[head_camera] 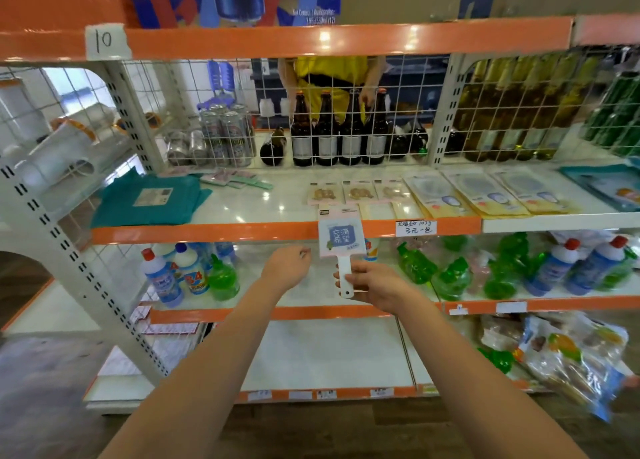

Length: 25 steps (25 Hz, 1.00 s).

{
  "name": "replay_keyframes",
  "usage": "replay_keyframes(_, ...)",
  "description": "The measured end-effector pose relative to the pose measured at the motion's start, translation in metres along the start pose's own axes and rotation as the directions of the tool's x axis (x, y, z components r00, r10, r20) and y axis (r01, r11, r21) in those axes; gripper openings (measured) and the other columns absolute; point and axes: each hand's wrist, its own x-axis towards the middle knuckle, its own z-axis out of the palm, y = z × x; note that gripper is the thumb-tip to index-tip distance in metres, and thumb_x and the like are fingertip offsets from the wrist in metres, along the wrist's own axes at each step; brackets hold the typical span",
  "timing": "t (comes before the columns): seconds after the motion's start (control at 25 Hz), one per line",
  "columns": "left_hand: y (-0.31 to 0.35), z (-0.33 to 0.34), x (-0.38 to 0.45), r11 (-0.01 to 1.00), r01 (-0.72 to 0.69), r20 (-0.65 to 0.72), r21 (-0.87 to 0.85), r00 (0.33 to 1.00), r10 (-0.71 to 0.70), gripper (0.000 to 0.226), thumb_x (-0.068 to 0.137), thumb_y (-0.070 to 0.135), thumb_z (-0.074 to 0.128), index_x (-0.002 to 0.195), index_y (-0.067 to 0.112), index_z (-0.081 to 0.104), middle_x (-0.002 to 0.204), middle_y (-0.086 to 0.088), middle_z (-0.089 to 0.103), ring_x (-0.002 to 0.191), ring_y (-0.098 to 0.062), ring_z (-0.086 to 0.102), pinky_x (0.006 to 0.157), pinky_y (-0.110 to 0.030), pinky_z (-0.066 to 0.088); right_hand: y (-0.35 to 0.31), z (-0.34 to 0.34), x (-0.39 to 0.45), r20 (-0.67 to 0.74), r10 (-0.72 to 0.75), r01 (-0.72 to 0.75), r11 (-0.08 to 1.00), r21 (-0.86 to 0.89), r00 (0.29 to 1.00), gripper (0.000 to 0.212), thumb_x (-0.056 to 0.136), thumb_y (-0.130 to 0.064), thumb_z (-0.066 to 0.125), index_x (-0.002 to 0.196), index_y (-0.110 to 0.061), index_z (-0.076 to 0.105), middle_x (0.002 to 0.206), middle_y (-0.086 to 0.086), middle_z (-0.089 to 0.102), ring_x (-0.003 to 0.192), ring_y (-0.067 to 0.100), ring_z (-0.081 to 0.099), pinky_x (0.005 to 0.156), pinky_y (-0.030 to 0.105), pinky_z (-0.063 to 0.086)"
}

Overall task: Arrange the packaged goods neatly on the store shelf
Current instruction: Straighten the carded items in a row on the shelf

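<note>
Right hand (375, 285) grips packaged fan (341, 242) by handle | upright, card end up

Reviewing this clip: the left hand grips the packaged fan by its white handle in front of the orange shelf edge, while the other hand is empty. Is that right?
Not quite. The head view shows the right hand gripping the packaged fan by its white handle in front of the orange shelf edge; the left hand is the empty one.
</note>
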Motion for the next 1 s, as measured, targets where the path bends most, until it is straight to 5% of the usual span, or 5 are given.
replay_keyframes(0.36,-0.001,-0.027,0.085,0.999,0.026,0.084,0.043,0.996,-0.030,0.034,0.098,0.026,0.033,0.108,0.010,0.062,0.113,-0.010,0.063,0.094,-0.022,0.054,0.081,-0.032,0.041,-0.039,0.002,0.062,-0.021,0.001,0.000,1.000,0.006,1.000,0.022,0.095,0.005,0.044,0.103,-0.006,0.061,0.093,0.005,0.064,0.084,0.017,0.062,0.075,0.031,0.053)
replay_keyframes(0.48,0.001,-0.046,0.117,0.998,0.004,0.066,-0.061,0.998,0.000,0.036,0.099,0.024,0.035,0.115,0.006,0.062,0.119,-0.012,0.061,0.108,-0.027,0.055,0.090,-0.033,0.042,-0.063,0.002,0.087,-0.027,-0.006,0.006,1.000,0.000,1.000,0.026,0.094,0.005,0.046,0.116,-0.001,0.058,0.092,0.007,0.065,0.083,0.018,0.063,0.071,0.030,0.055)
replay_keyframes(0.56,0.007,-0.062,0.137,0.980,0.024,0.068,-0.199,0.998,-0.010,0.032,0.098,0.022,0.041,0.112,0.003,0.063,0.111,-0.013,0.061,0.103,-0.026,0.056,0.087,-0.032,0.041,-0.082,0.004,0.103,-0.025,-0.026,0.027,0.999,0.027,0.999,0.021,0.094,0.007,0.046,0.107,-0.001,0.061,0.089,0.008,0.065,0.079,0.018,0.063,0.064,0.028,0.058)
replay_keyframes(0.76,0.013,-0.078,0.184,0.709,0.258,0.222,-0.657,0.964,-0.145,0.019,0.096,0.019,0.046,0.083,0.013,0.058,0.086,-0.002,0.062,0.084,-0.019,0.057,0.082,-0.032,0.044,-0.109,0.009,0.139,0.002,-0.080,0.079,0.993,0.089,0.997,0.024,0.092,0.009,0.046,0.103,-0.004,0.063,0.089,0.007,0.068,0.077,0.017,0.067,0.067,0.028,0.059)
replay_keyframes(1.0,0.002,-0.063,0.217,0.544,0.342,0.317,-0.766,0.937,-0.143,0.015,0.096,0.004,0.047,0.099,0.004,0.061,0.082,-0.006,0.065,0.074,-0.016,0.063,0.076,-0.032,0.054,-0.108,0.002,0.168,-0.003,-0.032,0.033,0.999,0.019,0.999,0.020,0.091,0.005,0.052,0.097,-0.009,0.065,0.091,0.007,0.070,0.078,0.018,0.068,0.068,0.028,0.057)
